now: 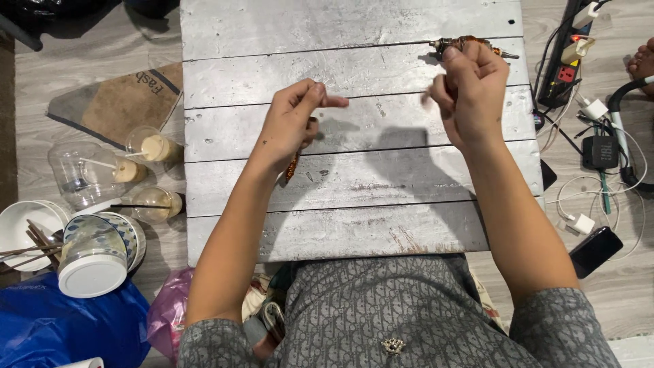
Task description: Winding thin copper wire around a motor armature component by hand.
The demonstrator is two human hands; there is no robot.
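My left hand (293, 119) hovers over the middle of a silver-painted wooden plank table (354, 184), fingers curled around a thin orange-brown rod-like object (292, 165) that sticks out below the palm. My right hand (470, 88) is raised over the table's far right, fingers pinched together; what it holds is blurred and too small to tell. Just beyond the right hand lies a small copper-wound motor part with a metal shaft (470, 45) on the table.
Left of the table, plastic cups with drinks (153, 146), bowls with chopsticks (27, 232), a blue bag (41, 327) and a brown cloth bag (126, 102) sit on the floor. To the right are a power strip (569, 61), chargers, cables and a dark phone (595, 251).
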